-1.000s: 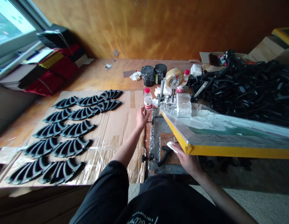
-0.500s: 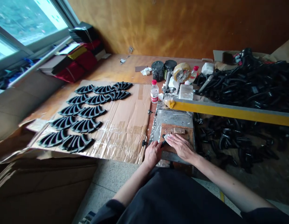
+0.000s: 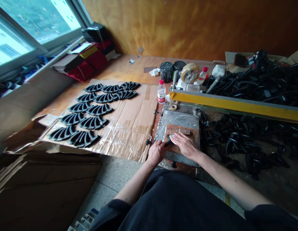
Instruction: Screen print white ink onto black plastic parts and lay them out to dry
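Note:
My left hand [image 3: 156,152] is closed around one end of a curved black handle-like piece [image 3: 167,140], which points up and right from the fist. My right hand [image 3: 186,146] presses a folded white cloth [image 3: 171,138] with its fingers close together, right beside the black piece. Its fingertips hide part of the cloth, and I cannot tell whether cloth and piece touch. Both hands are over a brown board [image 3: 171,129] on a grey metal plate [image 3: 174,116]. A small wooden block [image 3: 185,131] lies just beyond the right fingers.
Rows of similar black pieces [image 3: 90,121] lie on a cardboard sheet [image 3: 129,138] at left. A yellow-edged bar [image 3: 235,103] crosses above the plate. Piles of black pieces [image 3: 264,81] fill the right. A red-capped bottle [image 3: 161,93], dark jars [image 3: 166,73] and a tape roll [image 3: 189,73] stand behind.
More of the black piece shows between my hands, with the cloth by its upper end. The view has shifted slightly. The yellow-edged bar appears higher, uncovering a small tape roll on the plate.

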Motion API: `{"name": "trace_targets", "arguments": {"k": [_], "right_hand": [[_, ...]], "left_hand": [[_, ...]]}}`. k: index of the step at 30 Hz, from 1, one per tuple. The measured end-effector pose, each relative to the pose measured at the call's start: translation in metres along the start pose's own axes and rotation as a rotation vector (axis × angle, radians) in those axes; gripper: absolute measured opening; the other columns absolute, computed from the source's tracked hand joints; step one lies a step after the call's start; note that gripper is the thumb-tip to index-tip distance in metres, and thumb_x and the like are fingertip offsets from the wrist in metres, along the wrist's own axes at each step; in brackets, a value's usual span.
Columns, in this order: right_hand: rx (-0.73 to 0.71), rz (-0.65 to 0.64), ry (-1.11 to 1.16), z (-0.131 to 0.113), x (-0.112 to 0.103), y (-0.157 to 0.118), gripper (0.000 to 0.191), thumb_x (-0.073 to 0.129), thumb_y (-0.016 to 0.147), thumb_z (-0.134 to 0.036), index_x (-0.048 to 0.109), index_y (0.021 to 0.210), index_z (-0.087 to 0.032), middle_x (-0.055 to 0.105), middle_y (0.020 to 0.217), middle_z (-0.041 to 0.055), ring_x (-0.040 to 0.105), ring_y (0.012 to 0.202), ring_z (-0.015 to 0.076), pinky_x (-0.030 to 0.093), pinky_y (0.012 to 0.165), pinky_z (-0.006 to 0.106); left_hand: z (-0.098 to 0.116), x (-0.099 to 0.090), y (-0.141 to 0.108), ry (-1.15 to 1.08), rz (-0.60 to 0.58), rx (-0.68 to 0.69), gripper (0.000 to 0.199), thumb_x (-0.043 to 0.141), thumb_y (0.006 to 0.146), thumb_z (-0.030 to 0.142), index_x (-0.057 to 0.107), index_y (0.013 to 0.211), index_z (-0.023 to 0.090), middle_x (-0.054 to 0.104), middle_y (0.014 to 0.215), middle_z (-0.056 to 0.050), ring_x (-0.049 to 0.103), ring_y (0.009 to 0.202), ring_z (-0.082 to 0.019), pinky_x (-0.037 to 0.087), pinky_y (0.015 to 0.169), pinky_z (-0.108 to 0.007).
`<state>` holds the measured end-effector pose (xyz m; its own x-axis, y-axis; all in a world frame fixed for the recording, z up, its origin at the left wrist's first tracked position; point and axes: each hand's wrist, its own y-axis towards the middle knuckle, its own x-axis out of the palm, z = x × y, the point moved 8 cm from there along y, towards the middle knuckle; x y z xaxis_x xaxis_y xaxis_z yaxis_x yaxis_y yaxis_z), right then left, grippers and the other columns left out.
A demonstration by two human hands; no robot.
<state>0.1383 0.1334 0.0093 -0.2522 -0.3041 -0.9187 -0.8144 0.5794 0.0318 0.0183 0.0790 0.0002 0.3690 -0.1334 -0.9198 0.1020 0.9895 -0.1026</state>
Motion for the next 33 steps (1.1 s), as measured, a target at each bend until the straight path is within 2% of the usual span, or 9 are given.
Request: {"name": "trace_targets", "arguments": {"k": [5,7,12,17,19,21,24,29,33], "right_hand": [[0.013,-0.028,-0.045,-0.003,0.002,0.028,0.052,0.036,0.089,-0.006,0.052,0.138,-0.015,0.05,0.141,0.01,0.037,0.138,0.0225,0.029,0.115,0.046],[0.004,-0.025,-0.06,-0.004,0.002,0.03,0.052,0.035,0.089,-0.007,0.051,0.138,-0.015,0.051,0.141,0.0099,0.037,0.138,0.0219,0.029,0.115,0.045],[0.0,0.002,-0.101,-0.007,-0.012,0.002,0.048,0.035,0.089,-0.006,0.058,0.131,-0.01,0.057,0.134,0.0136,0.041,0.135,0.024,0.031,0.115,0.045],[0.035,0.1,-0.056,-0.013,-0.042,-0.021,0.044,0.037,0.087,-0.004,0.068,0.115,-0.016,0.064,0.126,0.0094,0.04,0.137,0.025,0.032,0.114,0.045],[0.151,0.155,0.03,-0.004,-0.052,-0.028,0.043,0.037,0.088,-0.007,0.068,0.116,-0.018,0.066,0.124,0.008,0.047,0.131,0.025,0.039,0.109,0.042],[0.322,0.189,0.16,0.01,-0.055,-0.036,0.04,0.038,0.091,-0.015,0.066,0.12,-0.021,0.068,0.118,0.0073,0.061,0.115,0.0246,0.05,0.096,0.038],[0.499,0.229,0.329,0.025,-0.05,-0.045,0.039,0.038,0.093,-0.023,0.063,0.124,-0.022,0.072,0.11,0.0067,0.069,0.094,0.0235,0.054,0.084,0.035],[0.499,0.349,0.575,0.026,-0.048,-0.045,0.036,0.043,0.091,-0.026,0.067,0.118,-0.022,0.07,0.114,0.0068,0.066,0.1,0.0237,0.05,0.091,0.038],[0.575,0.516,1.057,0.033,-0.053,-0.059,0.038,0.055,0.087,-0.043,0.067,0.114,-0.02,0.069,0.115,0.0087,0.065,0.099,0.0254,0.057,0.078,0.038]], "left_hand": [[-0.001,-0.001,-0.001,0.014,-0.008,-0.032,0.024,0.047,0.094,0.027,0.064,0.11,0.02,0.063,0.098,-0.007,0.058,0.097,-0.019,0.048,0.083,-0.029],[0.0,-0.001,-0.001,0.02,0.004,-0.029,0.024,0.048,0.093,0.027,0.065,0.108,0.02,0.063,0.097,-0.007,0.058,0.095,-0.019,0.048,0.082,-0.029],[0.0,-0.002,-0.001,0.032,0.02,-0.034,0.024,0.049,0.093,0.028,0.065,0.109,0.02,0.064,0.097,-0.007,0.06,0.095,-0.02,0.047,0.08,-0.029],[-0.001,-0.002,-0.001,0.023,0.045,-0.038,0.026,0.052,0.091,0.03,0.066,0.111,0.02,0.065,0.098,-0.007,0.06,0.097,-0.022,0.048,0.08,-0.03],[-0.002,-0.001,-0.001,0.011,0.054,-0.038,0.027,0.054,0.09,0.03,0.066,0.112,0.02,0.065,0.098,-0.007,0.06,0.097,-0.022,0.048,0.082,-0.03],[-0.003,0.0,0.0,-0.004,0.062,-0.043,0.028,0.056,0.09,0.029,0.066,0.114,0.021,0.065,0.097,-0.007,0.06,0.098,-0.021,0.048,0.085,-0.03],[-0.006,-0.001,0.0,-0.034,0.075,-0.056,0.027,0.058,0.088,0.029,0.067,0.113,0.021,0.065,0.097,-0.006,0.06,0.099,-0.021,0.047,0.088,-0.03],[0.001,-0.013,-0.005,-0.083,0.079,-0.032,0.024,0.057,0.088,0.03,0.068,0.108,0.021,0.065,0.094,-0.005,0.062,0.094,-0.02,0.048,0.084,-0.028],[0.027,-0.019,0.001,-0.161,0.048,0.034,0.022,0.059,0.087,0.032,0.069,0.105,0.022,0.065,0.091,-0.004,0.064,0.088,-0.018,0.049,0.079,-0.027]]}}
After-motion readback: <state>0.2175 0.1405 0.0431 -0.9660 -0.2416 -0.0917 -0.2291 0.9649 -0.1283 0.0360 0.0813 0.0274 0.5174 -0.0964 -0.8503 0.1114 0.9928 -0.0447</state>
